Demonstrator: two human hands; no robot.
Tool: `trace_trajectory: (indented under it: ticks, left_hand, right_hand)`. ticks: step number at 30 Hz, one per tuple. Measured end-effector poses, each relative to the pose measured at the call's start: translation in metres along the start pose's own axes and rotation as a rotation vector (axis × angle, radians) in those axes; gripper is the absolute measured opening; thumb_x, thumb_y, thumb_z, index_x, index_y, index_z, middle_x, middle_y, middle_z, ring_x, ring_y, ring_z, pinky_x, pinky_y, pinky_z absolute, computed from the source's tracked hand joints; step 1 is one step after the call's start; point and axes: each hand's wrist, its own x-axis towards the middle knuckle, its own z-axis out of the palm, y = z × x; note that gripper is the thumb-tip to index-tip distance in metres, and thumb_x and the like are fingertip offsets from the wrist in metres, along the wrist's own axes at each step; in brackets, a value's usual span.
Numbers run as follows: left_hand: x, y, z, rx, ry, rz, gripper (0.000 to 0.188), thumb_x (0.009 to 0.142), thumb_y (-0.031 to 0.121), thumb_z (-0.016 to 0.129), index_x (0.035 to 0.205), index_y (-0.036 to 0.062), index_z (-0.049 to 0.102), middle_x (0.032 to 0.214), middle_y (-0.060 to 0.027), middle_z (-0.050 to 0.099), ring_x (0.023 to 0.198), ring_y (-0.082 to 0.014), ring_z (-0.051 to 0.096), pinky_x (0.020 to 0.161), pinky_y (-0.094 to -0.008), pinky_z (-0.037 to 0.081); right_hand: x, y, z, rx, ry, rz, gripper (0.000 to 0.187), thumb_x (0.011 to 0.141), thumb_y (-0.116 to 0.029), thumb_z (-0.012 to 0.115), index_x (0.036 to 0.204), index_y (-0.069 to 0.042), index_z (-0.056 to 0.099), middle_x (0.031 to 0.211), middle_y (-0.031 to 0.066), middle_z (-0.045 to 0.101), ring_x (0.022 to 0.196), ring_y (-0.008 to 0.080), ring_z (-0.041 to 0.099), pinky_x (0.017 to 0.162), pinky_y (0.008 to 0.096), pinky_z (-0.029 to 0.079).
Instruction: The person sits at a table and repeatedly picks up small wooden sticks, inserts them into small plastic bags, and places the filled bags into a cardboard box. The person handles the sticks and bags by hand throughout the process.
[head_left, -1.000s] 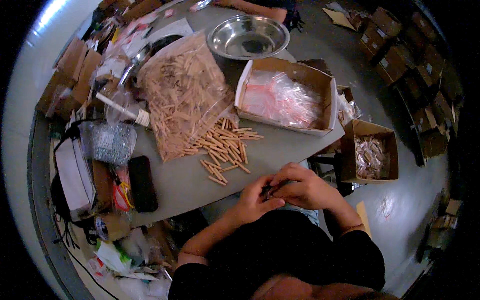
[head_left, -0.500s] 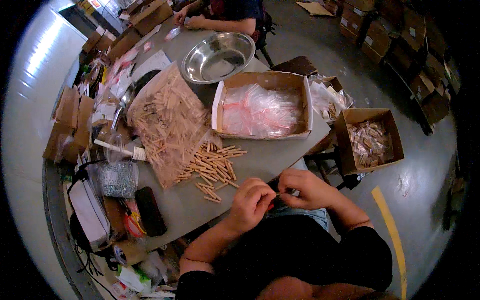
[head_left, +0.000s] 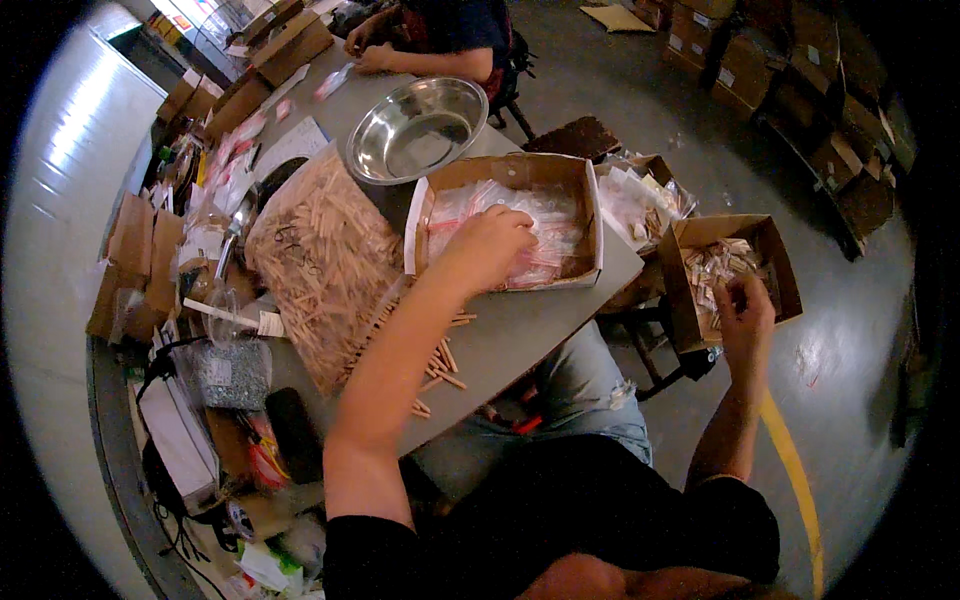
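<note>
My left hand [head_left: 488, 245] reaches into a white-edged cardboard box [head_left: 412, 235] of clear zip bags [head_left: 560, 215] with pinkish-red strips. Its fingers bend down onto the bags, and the fingertips are partly hidden. Over to the right, my right hand [head_left: 747, 312] hangs above the near side of a brown cardboard box [head_left: 690, 325]. Its thumb and fingers are curled with a gap between them, and I see nothing held. Small clear packets of wooden pieces [head_left: 715, 265] lie in that box. Loose wooden dowels [head_left: 447, 360] lie on the table, partly behind my left forearm.
A large clear bag of dowels [head_left: 325, 250] lies on the table [head_left: 520, 340] beside a steel basin [head_left: 420, 130]. At left are a bag of small metal parts [head_left: 235, 375] and a black case [head_left: 292, 420]. Another person's hands [head_left: 375, 50] are at the far end.
My hands were together near my lap, pinching something small. They have parted: the left went forward into the zip-bag box, the right out over the packet box.
</note>
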Motion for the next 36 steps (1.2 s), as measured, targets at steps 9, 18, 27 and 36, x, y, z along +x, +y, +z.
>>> trace_trajectory:
  ticks: [9, 18, 27, 36]
  left_hand:
    - [-0.002, 0.016, -0.038, -0.371, 0.053, -0.619, 0.014, 0.077, 0.011, 0.069, 0.09, 0.0048, 0.07, 0.086, -0.0138, 0.064, 0.085, -0.0289, 0.061, 0.073, -0.0348, 0.049]
    - [-0.094, 0.026, -0.057, -0.686, 0.626, -0.714, 0.013, 0.088, 0.012, 0.066, 0.088, -0.0012, 0.067, 0.068, -0.0005, 0.061, 0.061, -0.0071, 0.051, 0.054, -0.0229, 0.04]
    - [-0.207, 0.116, -0.046, -1.12, 0.681, -0.851, 0.01, 0.083, 0.008, 0.071, 0.083, -0.0013, 0.066, 0.084, -0.0072, 0.065, 0.072, -0.0111, 0.06, 0.063, -0.0243, 0.048]
    - [-0.242, 0.191, 0.016, -1.477, 0.506, -0.863, 0.012, 0.075, 0.003, 0.076, 0.073, 0.0043, 0.064, 0.088, -0.0123, 0.069, 0.083, -0.0169, 0.064, 0.072, -0.0314, 0.052]
  right_hand:
    - [-0.02, -0.053, 0.047, 0.127, -0.368, -0.229, 0.016, 0.074, -0.005, 0.072, 0.084, -0.001, 0.06, 0.082, 0.0127, 0.058, 0.072, 0.0286, 0.059, 0.064, 0.0353, 0.048]
    - [-0.057, -0.14, 0.137, 0.327, -0.786, -0.687, 0.024, 0.076, -0.003, 0.062, 0.1, -0.006, 0.065, 0.098, 0.0153, 0.061, 0.091, 0.0356, 0.06, 0.08, 0.0407, 0.051]
    - [-0.053, -0.189, 0.187, 0.401, -0.8, -0.897, 0.029, 0.079, -0.008, 0.059, 0.107, -0.008, 0.065, 0.119, 0.0159, 0.054, 0.11, 0.0364, 0.053, 0.094, 0.043, 0.046]
    - [-0.064, -0.177, 0.156, 0.263, -0.743, -0.797, 0.02, 0.076, -0.005, 0.069, 0.096, -0.007, 0.066, 0.097, 0.0135, 0.06, 0.09, 0.0337, 0.06, 0.077, 0.0399, 0.051]
